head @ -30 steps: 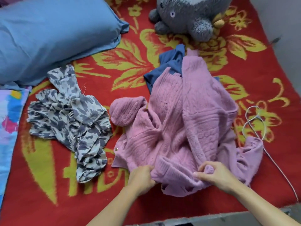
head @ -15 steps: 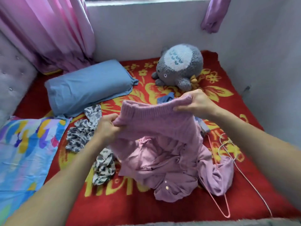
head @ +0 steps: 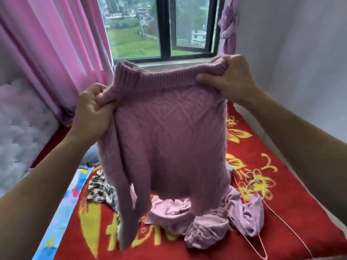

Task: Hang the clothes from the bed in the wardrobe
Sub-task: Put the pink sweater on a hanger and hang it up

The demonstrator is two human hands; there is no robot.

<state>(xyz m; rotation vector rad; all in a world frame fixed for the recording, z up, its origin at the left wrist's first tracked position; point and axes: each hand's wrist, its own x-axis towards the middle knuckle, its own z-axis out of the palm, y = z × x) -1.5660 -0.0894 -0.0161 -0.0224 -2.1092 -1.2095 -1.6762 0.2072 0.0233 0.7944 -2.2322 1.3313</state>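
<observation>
Lifted off the bed since a second ago, the pink sweater now hangs in front of the window, and the view has tipped up with it. The left grip pinches one end of the ribbed band, thumb over bunched knit. The right grip is curled round the other end and holds it higher, so the band slopes. One sleeve dangles low on the left, close to the red blanket. The bottom right corner appears to brush the second pink garment heaped below. A pink hanger seems threaded through that heap, with a white hanger beside it. Swinging the sweater away could snag and drag them. The band looks like the hem, so the sweater probably needs turning first.
</observation>
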